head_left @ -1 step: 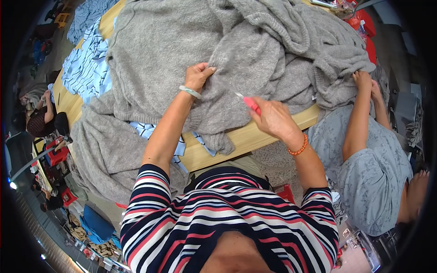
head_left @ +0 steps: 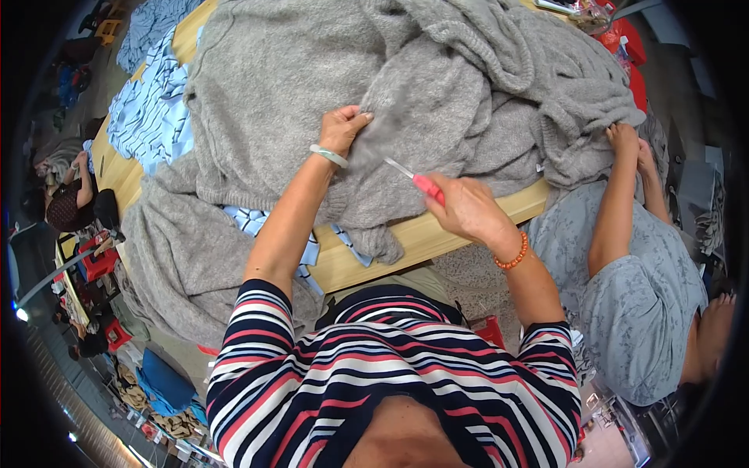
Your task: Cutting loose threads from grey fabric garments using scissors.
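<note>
A grey fuzzy knit garment lies spread over the wooden table in front of me. My left hand, with a pale bangle at the wrist, pinches a fold of this knit between thumb and fingers. To its right, my right hand is closed round the pink handle of a slim tool with a thin metal tip. The tip points up and left, over the knit near my left hand. Whether it touches the fabric I cannot tell. The knit between my hands looks blurred.
The wooden table shows its near edge before me. Blue striped cloth lies at the left. Close on my right, a co-worker's hand holds more grey knit. A red stool stands beneath, and another person sits far left.
The tool's tip has moved left, nearer my left hand, and more of its metal shows. My left hand keeps its pinch, almost in the same place.
</note>
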`<state>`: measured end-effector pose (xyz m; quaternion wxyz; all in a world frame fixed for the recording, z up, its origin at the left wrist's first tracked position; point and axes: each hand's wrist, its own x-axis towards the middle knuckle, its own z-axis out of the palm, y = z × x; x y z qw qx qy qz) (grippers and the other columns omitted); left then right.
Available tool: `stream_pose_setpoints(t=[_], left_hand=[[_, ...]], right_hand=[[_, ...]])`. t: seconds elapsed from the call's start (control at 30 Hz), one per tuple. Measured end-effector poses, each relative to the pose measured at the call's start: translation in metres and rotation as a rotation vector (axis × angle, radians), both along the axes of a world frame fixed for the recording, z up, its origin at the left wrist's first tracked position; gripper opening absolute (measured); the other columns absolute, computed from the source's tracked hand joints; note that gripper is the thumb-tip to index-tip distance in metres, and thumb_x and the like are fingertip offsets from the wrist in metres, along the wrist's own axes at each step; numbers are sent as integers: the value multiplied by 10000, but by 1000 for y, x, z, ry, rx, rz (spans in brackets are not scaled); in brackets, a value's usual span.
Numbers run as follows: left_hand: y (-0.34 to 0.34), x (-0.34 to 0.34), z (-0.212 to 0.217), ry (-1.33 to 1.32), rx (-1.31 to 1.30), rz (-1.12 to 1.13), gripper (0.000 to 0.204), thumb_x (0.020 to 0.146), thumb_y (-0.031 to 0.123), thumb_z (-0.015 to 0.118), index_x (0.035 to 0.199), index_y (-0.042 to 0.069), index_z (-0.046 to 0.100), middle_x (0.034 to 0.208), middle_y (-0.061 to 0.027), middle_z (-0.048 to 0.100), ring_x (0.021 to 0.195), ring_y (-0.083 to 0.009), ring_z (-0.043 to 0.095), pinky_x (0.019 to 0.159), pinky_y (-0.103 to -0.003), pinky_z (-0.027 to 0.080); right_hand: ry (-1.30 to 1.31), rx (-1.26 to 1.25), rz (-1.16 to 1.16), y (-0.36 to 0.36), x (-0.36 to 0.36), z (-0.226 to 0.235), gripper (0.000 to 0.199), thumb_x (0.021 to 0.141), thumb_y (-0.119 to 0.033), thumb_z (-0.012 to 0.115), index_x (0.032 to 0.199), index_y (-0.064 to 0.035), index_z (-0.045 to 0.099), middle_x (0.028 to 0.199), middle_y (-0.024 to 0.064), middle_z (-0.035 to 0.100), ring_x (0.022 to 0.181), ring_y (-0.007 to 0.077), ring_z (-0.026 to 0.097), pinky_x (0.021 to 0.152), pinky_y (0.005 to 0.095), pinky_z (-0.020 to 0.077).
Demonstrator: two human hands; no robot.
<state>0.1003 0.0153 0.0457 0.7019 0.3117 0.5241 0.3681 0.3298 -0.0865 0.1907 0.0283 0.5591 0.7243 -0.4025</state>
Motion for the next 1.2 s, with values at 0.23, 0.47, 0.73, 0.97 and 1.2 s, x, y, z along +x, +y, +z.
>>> stream_pose_setpoints(t=[0.23,0.47,0.73,0.97,1.2], left_hand=[[-30,-32,-20,103,76,-57,141,885,123,644,966,8,657,858,-5,655,729,-61,582,675,-188,474],[-103,-29,-37,277,133,-38,229,934,198,577,1027,6,659,885,38,638,811,-40,542,723,-204,443],[-191,-37,-21,263,372,-72,251,795,184,712,969,13,654,805,2,644,745,-49,537,661,-242,448],[-183,-72,-3,210,34,87,227,750,148,740,913,12,662,767,1,650,692,-66,547,642,-252,470],[-129,-167,13,1308,539,842,171,669,102,683,835,72,657,909,-156,633,1119,-349,503,980,-402,381]], right_hand=[[-40,82,24,-21,-8,9,297,873,-261,586,1107,-80,567,775,214,633,779,422,607,685,503,467],[-51,-42,207,-56,-25,19,295,870,-264,594,1110,-92,577,820,221,636,796,420,606,698,493,464],[-83,-2,267,-74,-34,23,303,855,-252,609,1116,-102,575,745,218,631,737,412,619,662,483,475],[-94,-14,342,-77,-44,39,305,844,-243,619,1110,-100,578,738,219,630,727,408,621,652,480,477],[-69,114,190,-68,-46,31,301,853,-222,629,1132,-127,571,837,207,646,774,406,624,672,473,483]])
